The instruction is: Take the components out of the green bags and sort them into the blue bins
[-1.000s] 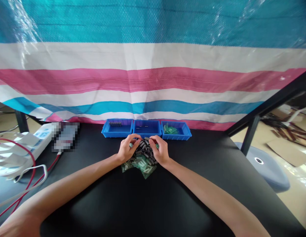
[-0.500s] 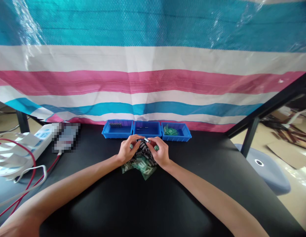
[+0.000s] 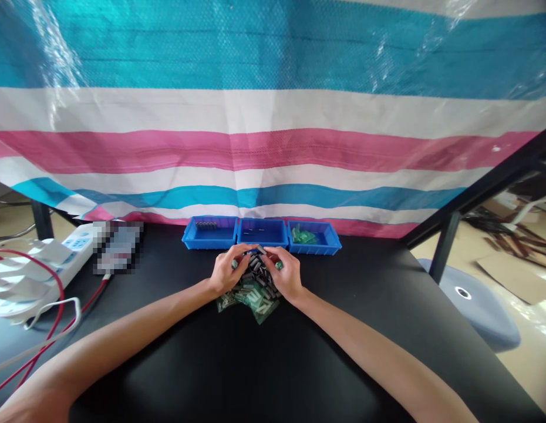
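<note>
My right hand (image 3: 285, 273) pinches a small grey metal cylinder (image 3: 261, 251) between thumb and forefinger. Facing it, my left hand (image 3: 228, 271) has its thumb and forefinger closed near the cylinder's other side; what lies between them is too small to make out. Bits of green show in the gap behind each thumb. Beneath both hands lies a heap of small dark and silvery metal pieces (image 3: 258, 275). Its near side rests on a crumpled green plastic bag (image 3: 258, 298) with many short light pieces on or in it.
Three blue trays stand behind my hands: the left tray (image 3: 210, 242) holds small round parts, the middle tray (image 3: 263, 225) thin pieces, the right tray (image 3: 328, 247) green packets. A power strip (image 3: 74, 244) and red cable (image 3: 60, 305) lie left. A striped sheet (image 3: 273, 150) hangs behind.
The small cylinder at my fingertips has turned slightly and looks darker, less shiny. Both hands stay over the heap. The whole view has shifted a little.
</note>
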### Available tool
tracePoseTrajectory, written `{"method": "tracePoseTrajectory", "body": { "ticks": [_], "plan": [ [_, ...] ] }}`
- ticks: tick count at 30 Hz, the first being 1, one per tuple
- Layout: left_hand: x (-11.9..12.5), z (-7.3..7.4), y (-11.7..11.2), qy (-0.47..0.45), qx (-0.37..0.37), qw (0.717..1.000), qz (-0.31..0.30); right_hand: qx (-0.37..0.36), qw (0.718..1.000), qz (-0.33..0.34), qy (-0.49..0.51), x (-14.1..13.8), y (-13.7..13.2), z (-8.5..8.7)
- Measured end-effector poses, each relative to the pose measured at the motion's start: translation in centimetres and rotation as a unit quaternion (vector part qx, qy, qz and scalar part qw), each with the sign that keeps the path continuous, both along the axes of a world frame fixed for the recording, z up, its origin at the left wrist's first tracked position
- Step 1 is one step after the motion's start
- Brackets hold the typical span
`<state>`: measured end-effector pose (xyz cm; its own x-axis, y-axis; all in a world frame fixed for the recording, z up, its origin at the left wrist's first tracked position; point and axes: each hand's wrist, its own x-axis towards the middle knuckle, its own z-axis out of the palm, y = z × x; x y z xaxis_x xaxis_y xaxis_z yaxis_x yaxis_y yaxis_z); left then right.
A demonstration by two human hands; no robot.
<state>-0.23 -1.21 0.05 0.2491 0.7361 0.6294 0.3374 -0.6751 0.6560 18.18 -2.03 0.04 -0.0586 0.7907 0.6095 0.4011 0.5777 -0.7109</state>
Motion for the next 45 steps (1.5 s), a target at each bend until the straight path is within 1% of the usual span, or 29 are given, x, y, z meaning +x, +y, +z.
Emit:
{"method": "tracePoseTrajectory", "body": {
  "ticks": [6,14,21,26,28,38,45],
  "plan": [
    [0.0,0.3,-0.1,0.017,0.013,1.0,-0.01,-0.028,0.999,0.011,-0.014,0.1,0.3,-0.3],
    [0.0,0.5,-0.2,0.019,0.033,0.999,-0.021,-0.037,0.998,0.031,-0.027,0.2,0.4,-0.2],
    [0.0,0.7,-0.3,0.022,0.045,0.998,-0.031,-0.035,0.999,0.009,-0.018,0.2,0.3,-0.4],
    [0.0,0.5,-0.2,0.034,0.055,0.997,-0.033,-0.05,0.998,-0.017,0.015,0.1,0.5,-0.8],
    [0.0,0.3,-0.2,0.038,0.055,0.997,-0.032,-0.057,0.998,-0.016,0.027,0.1,0.5,-0.9],
    [-0.1,0.3,-0.1,0.041,0.058,0.997,-0.02,-0.066,0.997,0.024,0.023,0.2,0.2,0.0],
    [-0.1,0.3,-0.2,0.044,0.055,0.997,-0.018,-0.051,0.998,0.022,-0.004,0.3,0.2,0.2]
  ]
}}
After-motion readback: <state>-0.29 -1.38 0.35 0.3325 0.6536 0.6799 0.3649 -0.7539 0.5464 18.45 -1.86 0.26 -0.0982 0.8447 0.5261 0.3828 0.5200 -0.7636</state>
